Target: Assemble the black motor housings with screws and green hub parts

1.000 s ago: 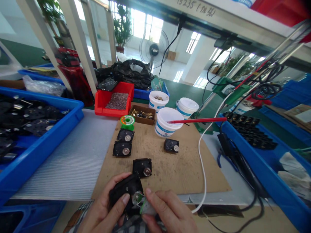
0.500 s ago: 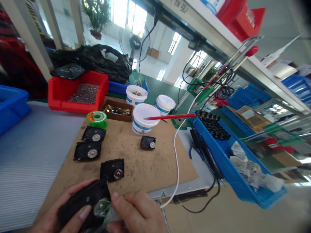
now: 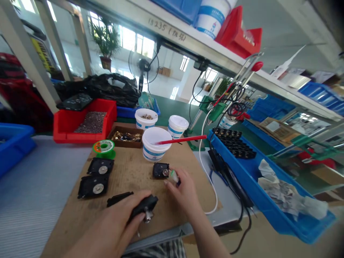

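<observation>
My left hand [image 3: 122, 216] is closed around a black square housing [image 3: 146, 205], tilted on edge, with a silver metal part sticking out below it. Between the fingers of my right hand [image 3: 185, 190] is a small pale object with a green end [image 3: 174, 175]; its kind is not clear. That hand is beside another black housing with a silver disc [image 3: 161, 171], which lies flat on the cardboard. A further housing [image 3: 118, 199] lies partly hidden behind my left hand. Two more housings, an upper one [image 3: 100, 166] and a lower one [image 3: 93, 186], lie on the left with silver discs facing up.
Behind the cardboard sheet [image 3: 134, 168] stand a green solder spool [image 3: 104, 149], a brown box of brass parts [image 3: 126, 138], a red bin [image 3: 80, 136] and white tubs. A red-handled brush [image 3: 185, 139] rests in the nearest tub [image 3: 154, 152]. A long blue tray [image 3: 274, 204] and cables flank the right.
My right hand has moved away from the held housing, forward and right, with the small pale object. My left hand has shifted right and turned the housing on edge. The view has tilted.
</observation>
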Action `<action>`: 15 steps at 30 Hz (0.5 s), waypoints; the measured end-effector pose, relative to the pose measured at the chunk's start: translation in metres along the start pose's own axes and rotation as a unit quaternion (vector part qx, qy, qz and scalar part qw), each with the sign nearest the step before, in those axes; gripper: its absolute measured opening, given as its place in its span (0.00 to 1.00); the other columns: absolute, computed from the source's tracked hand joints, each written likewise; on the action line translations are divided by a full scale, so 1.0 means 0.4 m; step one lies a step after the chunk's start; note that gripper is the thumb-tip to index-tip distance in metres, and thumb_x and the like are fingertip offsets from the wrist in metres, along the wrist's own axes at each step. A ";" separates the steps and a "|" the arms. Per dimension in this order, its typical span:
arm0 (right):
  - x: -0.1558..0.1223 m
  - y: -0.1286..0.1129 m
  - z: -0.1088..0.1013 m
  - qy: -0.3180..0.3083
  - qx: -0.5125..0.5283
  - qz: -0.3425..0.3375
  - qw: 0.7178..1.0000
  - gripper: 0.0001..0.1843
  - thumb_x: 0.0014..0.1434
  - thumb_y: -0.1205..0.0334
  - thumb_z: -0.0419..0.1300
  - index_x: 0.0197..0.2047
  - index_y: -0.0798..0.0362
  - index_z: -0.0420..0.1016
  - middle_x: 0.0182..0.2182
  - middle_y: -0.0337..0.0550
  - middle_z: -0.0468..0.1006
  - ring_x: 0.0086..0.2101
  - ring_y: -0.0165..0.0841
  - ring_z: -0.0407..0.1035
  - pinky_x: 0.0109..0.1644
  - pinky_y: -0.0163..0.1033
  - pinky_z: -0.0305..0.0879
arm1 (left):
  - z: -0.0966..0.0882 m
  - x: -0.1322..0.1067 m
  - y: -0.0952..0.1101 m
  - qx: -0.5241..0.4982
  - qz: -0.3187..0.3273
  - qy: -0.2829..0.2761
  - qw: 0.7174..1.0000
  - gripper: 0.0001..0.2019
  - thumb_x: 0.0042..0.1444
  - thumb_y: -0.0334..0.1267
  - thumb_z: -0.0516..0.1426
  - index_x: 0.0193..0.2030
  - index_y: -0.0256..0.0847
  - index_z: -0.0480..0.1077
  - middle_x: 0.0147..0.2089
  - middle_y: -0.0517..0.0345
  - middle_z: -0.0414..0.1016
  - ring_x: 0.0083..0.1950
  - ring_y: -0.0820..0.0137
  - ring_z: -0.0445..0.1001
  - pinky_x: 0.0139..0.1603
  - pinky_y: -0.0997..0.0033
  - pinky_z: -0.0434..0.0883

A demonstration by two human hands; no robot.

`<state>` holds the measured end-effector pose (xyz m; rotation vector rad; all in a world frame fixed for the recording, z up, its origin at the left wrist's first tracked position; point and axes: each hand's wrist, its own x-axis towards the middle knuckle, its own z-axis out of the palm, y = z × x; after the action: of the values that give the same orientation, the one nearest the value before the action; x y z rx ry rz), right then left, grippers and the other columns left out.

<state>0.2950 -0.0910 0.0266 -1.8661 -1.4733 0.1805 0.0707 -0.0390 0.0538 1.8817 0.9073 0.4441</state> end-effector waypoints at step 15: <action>0.030 0.017 0.013 -0.012 -0.062 -0.037 0.997 0.17 0.53 0.74 0.57 0.47 0.53 0.70 0.40 0.48 0.76 0.41 0.43 0.74 0.44 0.44 0.71 | -0.025 0.148 0.055 0.315 0.083 -0.056 0.944 0.12 0.54 0.30 0.59 0.46 0.36 0.78 0.51 0.38 0.79 0.57 0.45 0.70 0.59 0.42 0.64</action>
<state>0.3017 -0.0783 0.0224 -1.9089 -1.5993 0.0785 0.1118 0.0059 0.0732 2.5527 0.8798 0.1430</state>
